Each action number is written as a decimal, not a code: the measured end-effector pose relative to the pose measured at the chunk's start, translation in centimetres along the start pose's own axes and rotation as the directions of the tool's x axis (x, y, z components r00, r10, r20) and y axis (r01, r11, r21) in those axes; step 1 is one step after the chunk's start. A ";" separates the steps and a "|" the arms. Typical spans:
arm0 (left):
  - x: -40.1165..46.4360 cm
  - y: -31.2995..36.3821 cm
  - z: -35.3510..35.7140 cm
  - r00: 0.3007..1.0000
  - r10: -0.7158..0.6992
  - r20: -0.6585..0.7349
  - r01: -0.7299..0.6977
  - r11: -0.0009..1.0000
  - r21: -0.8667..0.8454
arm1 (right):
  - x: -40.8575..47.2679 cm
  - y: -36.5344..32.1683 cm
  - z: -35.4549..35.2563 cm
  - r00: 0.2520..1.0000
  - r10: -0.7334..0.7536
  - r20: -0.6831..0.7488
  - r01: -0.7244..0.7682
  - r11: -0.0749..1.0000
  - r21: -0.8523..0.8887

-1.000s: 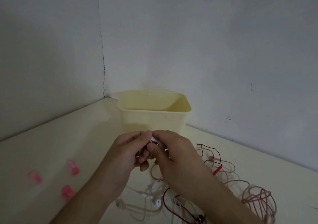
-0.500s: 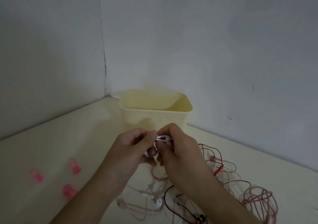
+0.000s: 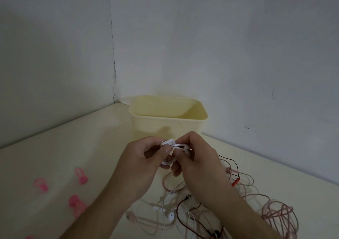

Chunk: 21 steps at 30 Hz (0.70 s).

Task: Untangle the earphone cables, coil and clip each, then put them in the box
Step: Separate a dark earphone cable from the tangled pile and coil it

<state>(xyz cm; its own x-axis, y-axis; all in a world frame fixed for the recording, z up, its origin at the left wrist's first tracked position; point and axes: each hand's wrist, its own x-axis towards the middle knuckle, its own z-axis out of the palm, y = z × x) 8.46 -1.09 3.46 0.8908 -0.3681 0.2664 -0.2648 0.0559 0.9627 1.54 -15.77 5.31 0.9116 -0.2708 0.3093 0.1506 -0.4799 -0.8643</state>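
Observation:
Both my hands are raised in front of the pale yellow box [image 3: 166, 126]. My left hand [image 3: 143, 163] pinches a small coil of white earphone cable [image 3: 169, 144], thumb on top. My right hand [image 3: 200, 163] grips the other end of the same white coil, fingers curled over it. Below my hands a tangle of white, red and pink earphone cables [image 3: 185, 207] lies on the table, and a white earbud [image 3: 170, 216] shows in it. A loose pink cable coil [image 3: 278, 216] lies at the right.
Three pink clips [image 3: 81, 176] [image 3: 41, 183] [image 3: 77, 204] lie on the cream table [image 3: 64, 147] to the left. The box stands in the corner where two grey walls meet. A red cable plug [image 3: 235, 181] sticks out to the right of my right wrist.
My hands have risen a little and turned the white cable bundle; more of the white coil now shows between my thumbs than a second ago.

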 end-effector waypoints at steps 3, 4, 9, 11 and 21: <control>-0.1 0.1 -0.2 1.000 0.003 0.008 -0.003 1.000 0.005 | 0.0 0.1 0.0 0.999 -0.032 0.009 0.033 0.998 -0.058; -0.1 0.2 -0.4 1.000 0.001 0.009 -0.001 1.000 0.018 | -0.1 0.1 0.0 0.999 -0.044 0.021 0.045 0.997 -0.068; 0.0 0.1 -0.3 0.999 -0.003 0.036 0.002 0.999 0.039 | 0.0 -0.1 -0.2 0.998 -0.023 0.067 0.031 0.993 -0.117; 0.2 -0.4 -0.4 1.000 0.007 0.025 -0.008 0.999 0.044 | 0.1 -0.1 -0.4 0.998 -0.005 0.069 0.015 0.990 -0.139; 0.3 -0.8 -0.3 0.998 -0.023 -0.053 0.026 0.998 0.051 | -0.3 -1.9 1.2 0.955 -0.288 -0.070 0.221 0.847 -0.483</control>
<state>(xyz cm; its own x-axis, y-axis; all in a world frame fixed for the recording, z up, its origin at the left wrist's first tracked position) 9.03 -0.93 2.82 0.9148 -0.3200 0.2464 -0.2603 -0.0007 0.9655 1.45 -13.83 6.38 0.8003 -0.1784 0.5724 0.1438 -0.8697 -0.4722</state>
